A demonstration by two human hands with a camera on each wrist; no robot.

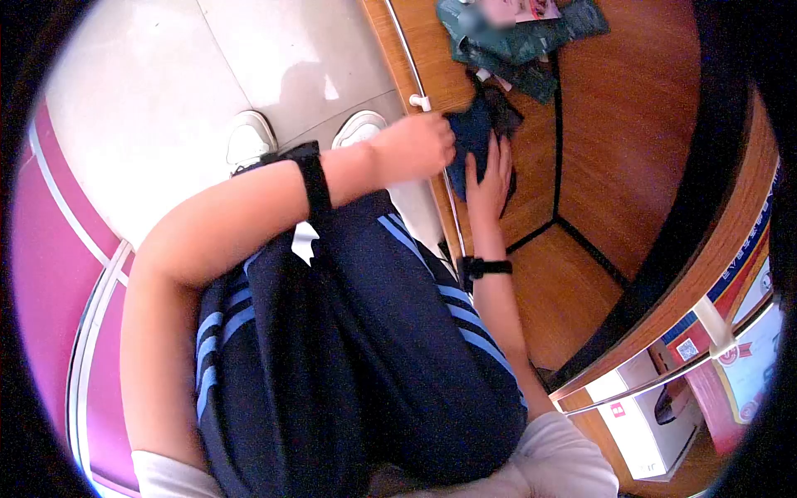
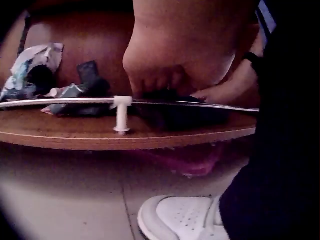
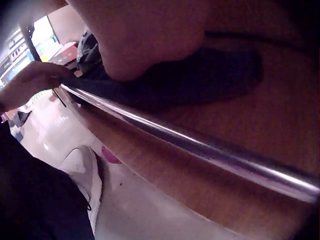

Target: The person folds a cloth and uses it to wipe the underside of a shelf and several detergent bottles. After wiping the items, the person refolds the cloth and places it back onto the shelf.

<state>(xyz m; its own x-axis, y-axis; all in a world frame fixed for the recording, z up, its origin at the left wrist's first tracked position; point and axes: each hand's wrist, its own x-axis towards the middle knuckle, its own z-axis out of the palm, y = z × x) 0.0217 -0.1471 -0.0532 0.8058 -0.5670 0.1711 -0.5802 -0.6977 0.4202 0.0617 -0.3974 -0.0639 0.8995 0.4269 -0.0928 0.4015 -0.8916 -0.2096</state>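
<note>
A dark blue folded cloth (image 1: pixel 471 124) lies on the wooden shelf, just inside its metal rail; its exact kind is hard to make out. My left hand (image 1: pixel 415 148) reaches over the rail with curled fingers and grips the cloth's near edge. In the right wrist view the left hand (image 3: pixel 35 84) pinches one end of the cloth (image 3: pixel 220 75). Flat on the cloth's other side rests my right hand (image 1: pixel 490 181), fingers extended and thumb spread. Part of the cloth is hidden under the hands, and the left wrist view shows it only as a dark mass behind the rail.
The metal rail (image 1: pixel 407 50) on white posts (image 1: pixel 421 103) runs along the shelf's front edge. Dark green plastic packages (image 1: pixel 531 50) lie farther along the shelf. A white box (image 1: pixel 643 423) stands in a neighbouring compartment. White shoes (image 1: pixel 251 137) are on the tiled floor below.
</note>
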